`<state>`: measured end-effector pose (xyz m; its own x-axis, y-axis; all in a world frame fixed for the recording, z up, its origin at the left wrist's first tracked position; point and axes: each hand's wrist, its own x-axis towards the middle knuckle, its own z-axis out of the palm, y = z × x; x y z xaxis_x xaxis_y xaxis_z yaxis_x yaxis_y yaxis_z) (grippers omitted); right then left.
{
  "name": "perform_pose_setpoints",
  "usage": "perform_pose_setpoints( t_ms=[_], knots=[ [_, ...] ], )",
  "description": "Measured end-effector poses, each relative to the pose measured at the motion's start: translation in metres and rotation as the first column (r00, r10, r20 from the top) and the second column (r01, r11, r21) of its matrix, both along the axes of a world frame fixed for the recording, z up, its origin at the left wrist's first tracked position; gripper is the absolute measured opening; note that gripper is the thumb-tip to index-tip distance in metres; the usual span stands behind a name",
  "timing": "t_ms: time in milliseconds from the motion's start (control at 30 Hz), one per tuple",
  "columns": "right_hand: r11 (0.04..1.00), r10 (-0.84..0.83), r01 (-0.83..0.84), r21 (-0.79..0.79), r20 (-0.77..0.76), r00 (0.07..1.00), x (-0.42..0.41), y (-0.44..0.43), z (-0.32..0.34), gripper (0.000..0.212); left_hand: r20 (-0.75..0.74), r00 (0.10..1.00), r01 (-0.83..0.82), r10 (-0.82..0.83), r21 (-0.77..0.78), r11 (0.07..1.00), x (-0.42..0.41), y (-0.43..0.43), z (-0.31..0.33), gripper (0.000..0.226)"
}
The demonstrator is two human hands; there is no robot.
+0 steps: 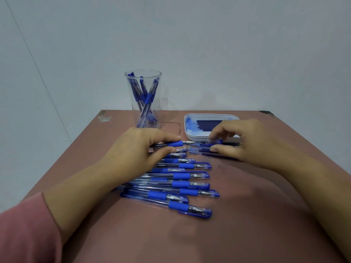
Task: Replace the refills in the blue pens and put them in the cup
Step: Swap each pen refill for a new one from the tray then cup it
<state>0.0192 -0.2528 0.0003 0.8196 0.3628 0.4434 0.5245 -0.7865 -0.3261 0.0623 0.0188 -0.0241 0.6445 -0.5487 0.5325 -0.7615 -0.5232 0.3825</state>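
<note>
- The left hand [140, 147] reaches in from the lower left, palm down, forearm angled across the brown surface [247, 215]; a pink sleeve [24, 234] covers the arm near the elbow.
- Its thumb and forefinger pinch an uncapped blue pen [177, 143] at the grip, tip pointing right, at the far end of the pen row.
- The right hand [239, 141] comes in from the lower right, fingers curled, holding a clear pen cap [214, 141] between forefinger and thumb, just beside the pen's tip.
- A row of capped blue pens [182, 185] lies on the surface below the left hand, caps to the right.
- The clear cup [144, 99] stands upright at the far edge, several blue pens inside.
- The white tray [191, 133] of dark refills [209, 124] sits right of the cup, partly behind the right hand.
</note>
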Motion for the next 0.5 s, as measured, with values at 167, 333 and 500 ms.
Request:
perform_pose_setpoints(
  t_ms=[167,333,500],
  knots=[
    [0.996,0.080,-0.083,0.010,0.171,0.982,0.002,0.012,-0.005,0.022,-0.011,1.000,0.007,-0.007,0.003,1.000,-0.001,-0.001,0.000,0.031],
    [0.993,0.107,-0.113,0.021,0.200,0.974,0.005,0.021,-0.011,0.021,-0.013,1.000,0.021,-0.021,0.003,1.000,-0.005,-0.004,0.000,0.031],
    [0.991,0.125,-0.134,0.027,0.209,0.970,0.008,0.030,-0.019,0.022,0.002,0.999,0.040,-0.040,-0.010,0.999,-0.005,-0.006,-0.002,0.030]
  ],
)
